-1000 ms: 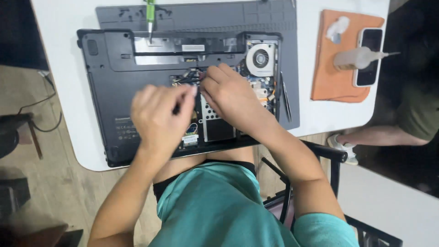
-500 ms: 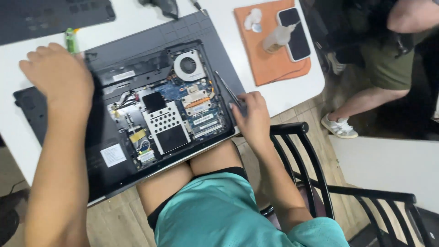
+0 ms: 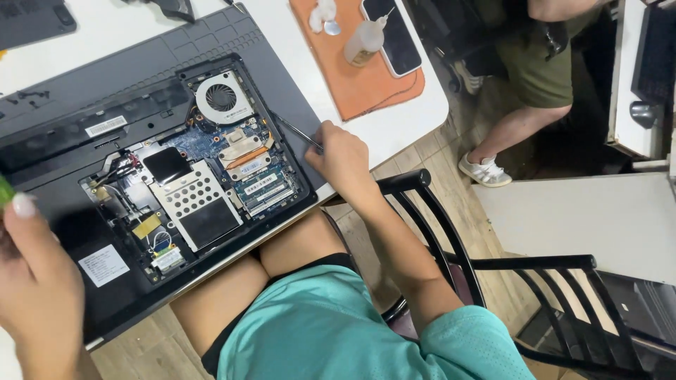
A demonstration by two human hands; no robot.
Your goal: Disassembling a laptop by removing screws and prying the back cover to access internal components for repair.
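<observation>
The left hand [image 3: 32, 281] is gripping a green tool [image 3: 4, 191], mostly cut off. The right hand's [image 3: 343, 156] fingers are pinching tweezers [image 3: 299, 132], lying diagonally, pointing up-left over the opened laptop [image 3: 162, 176].

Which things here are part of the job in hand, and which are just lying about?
In hand: opened laptop; thin metal tool held in right hand; green object by left hand.
Lying about: orange mat, small bottle, phone, black chair.

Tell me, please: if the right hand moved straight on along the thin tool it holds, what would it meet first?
The right hand points its thin metal tool up-left. Probably it would first meet the open laptop at its copper heat pipe, then the round fan. Depth is uncertain.
</observation>
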